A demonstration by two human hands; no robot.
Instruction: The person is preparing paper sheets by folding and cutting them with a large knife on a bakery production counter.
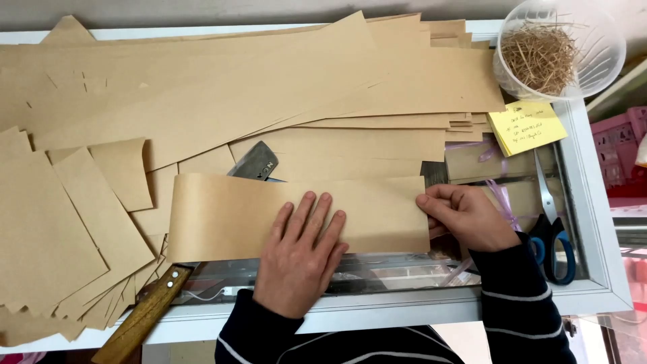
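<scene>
Left hand [301,253]: palm down, laid flat, fingers extended and slightly spread, pointing away from the body. The wrist is straight; the forearm runs back toward the body in a dark sleeve with thin pale stripes.

Right hand [465,217]: set to the right of the left hand, the two apart. Fingers are curled inward toward the left, thumb on top, in a pinching pose. The forearm, sleeved alike, angles in from lower right.

Count, head view: hands 2, left hand [296,259] and right hand [465,217]. Paper strip [269,216] under hands: 1. Loose kraft paper sheets [202,87]: many, overlapping, not countable. Scissors [549,236]: 1. Sticky-note pad [527,126]: 1. Clear bowl [593,61] of straw-like strands: 1. Wooden handle [145,313]: 1.
</scene>
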